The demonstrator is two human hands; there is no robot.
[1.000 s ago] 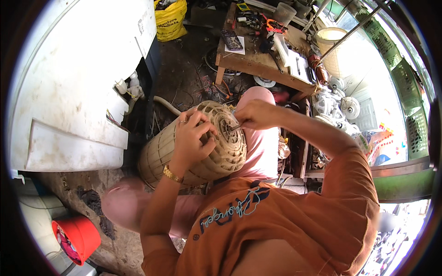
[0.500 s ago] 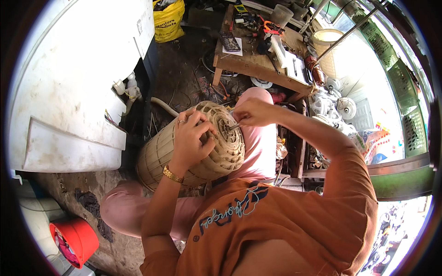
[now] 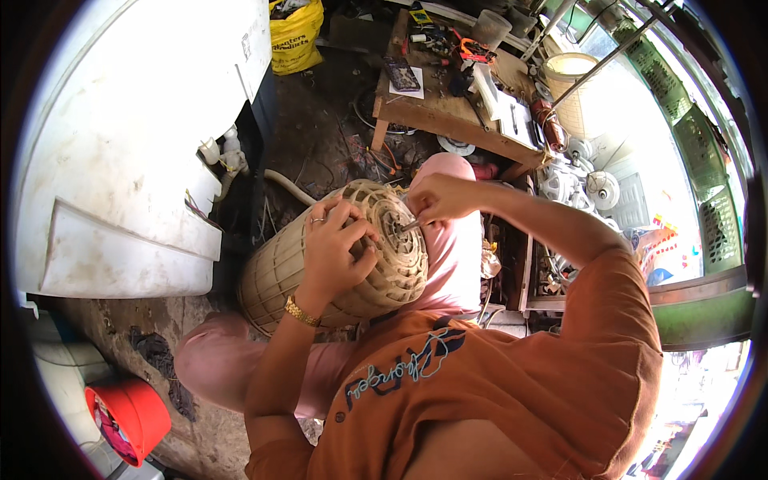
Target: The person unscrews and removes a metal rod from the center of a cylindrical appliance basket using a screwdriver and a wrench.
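Note:
A beige, ribbed plastic drum (image 3: 276,268), shaped like a washing machine's spin tub, lies tilted between my legs. Its round, slotted end faces right toward my right leg. My left hand (image 3: 336,248) rests on the drum near that end, fingers bent and gripping its ribs. In my right hand (image 3: 444,200) a slim metal tool (image 3: 410,226) is pinched; its exact kind is hidden by the fingers. The tool's tip points at the recessed hub (image 3: 395,223) in the middle of the slotted end.
A large white appliance casing (image 3: 136,160) stands close on the left. Ahead right is a wooden table (image 3: 448,116) with tools and a phone (image 3: 402,74). White plastic parts (image 3: 588,180) are heaped at the right. A red bucket (image 3: 144,416) sits lower left; a yellow bag (image 3: 296,40) stands beyond.
My right hand has shifted slightly and turned, and the tool now slants at a different angle at the hub. My left hand stays on the drum.

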